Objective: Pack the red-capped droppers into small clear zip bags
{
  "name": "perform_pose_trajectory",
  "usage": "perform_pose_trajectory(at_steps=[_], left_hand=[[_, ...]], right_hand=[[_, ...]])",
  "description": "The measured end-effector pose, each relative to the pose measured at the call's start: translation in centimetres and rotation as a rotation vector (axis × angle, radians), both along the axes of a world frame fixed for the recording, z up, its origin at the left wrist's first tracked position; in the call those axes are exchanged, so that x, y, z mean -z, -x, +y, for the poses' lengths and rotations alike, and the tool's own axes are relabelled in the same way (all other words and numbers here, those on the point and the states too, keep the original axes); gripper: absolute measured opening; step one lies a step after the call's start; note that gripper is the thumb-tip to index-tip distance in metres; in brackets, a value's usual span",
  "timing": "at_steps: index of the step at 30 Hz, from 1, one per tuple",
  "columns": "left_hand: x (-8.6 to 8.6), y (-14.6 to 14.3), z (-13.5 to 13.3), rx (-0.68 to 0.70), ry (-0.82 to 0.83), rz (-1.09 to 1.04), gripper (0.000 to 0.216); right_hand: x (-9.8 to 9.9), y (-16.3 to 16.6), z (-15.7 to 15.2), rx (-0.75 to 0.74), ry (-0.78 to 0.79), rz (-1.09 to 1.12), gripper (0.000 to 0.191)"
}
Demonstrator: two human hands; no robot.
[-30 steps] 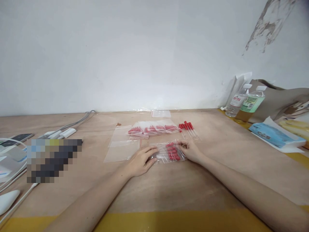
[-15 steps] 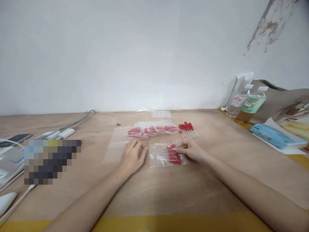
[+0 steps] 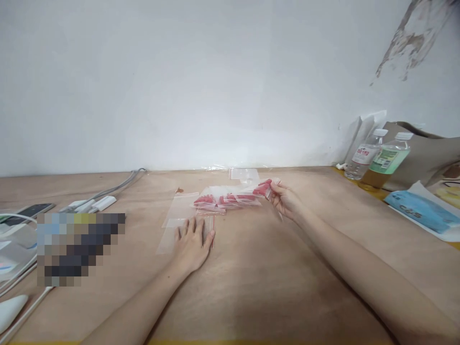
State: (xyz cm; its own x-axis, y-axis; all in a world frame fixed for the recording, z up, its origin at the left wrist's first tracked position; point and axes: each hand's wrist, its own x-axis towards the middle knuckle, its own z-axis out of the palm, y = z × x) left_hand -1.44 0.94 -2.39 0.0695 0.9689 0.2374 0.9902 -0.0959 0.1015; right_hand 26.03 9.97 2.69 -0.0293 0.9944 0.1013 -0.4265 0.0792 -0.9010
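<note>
A: What's at the left?

B: The left hand point(image 3: 192, 243) lies spread, palm down, on a near flat bag point(image 3: 167, 242), grasping nothing. A far flat bag point(image 3: 177, 205) lies just beyond it. I see no red contents in either, so I'd judge those two not yet filled.

A: And the middle?

B: A row of filled bags point(image 3: 235, 199) overlaps on the table point(image 3: 230, 292), red showing through the plastic. Those look done to me, so a good part seems complete.

A: Then the right?

B: The right hand point(image 3: 283, 199) pinches a held bag point(image 3: 263, 188) between thumb and fingers, at the row's right end. Whether it touches the row, I can't tell.

A: How does it look?

B: Clear, creased and tilted, its red pieces bunched near the fingertips. They're too blurred to count; the hand hides whatever lies behind it.
</note>
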Motion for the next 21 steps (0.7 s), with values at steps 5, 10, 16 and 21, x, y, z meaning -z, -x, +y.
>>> perform_pose_trajectory(at_steps=[5, 10, 16, 21], left_hand=[[-0.9, -1.6, -1.9, -0.013, 0.000, 0.153, 0.058], [-2.6, -4.5, -4.4, 0.123, 0.056, 0.150, 0.061], [-4.4, -2.6, -4.1, 0.529, 0.085, -0.046, 0.042], [-5.2, -0.2, -2.8, 0.849, 0.292, -0.005, 0.049]], right_hand=[[0.2, 0.7, 0.2, -0.020, -0.017, 0.112, 0.002], [0.5, 3.3, 0.5, 0.050, 0.126, 0.201, 0.014], [0.3, 2.8, -1.2, -0.167, 0.383, -0.245, 0.012], [-0.5, -3.4, -0.6, -0.028, 0.116, -1.327, 0.028]])
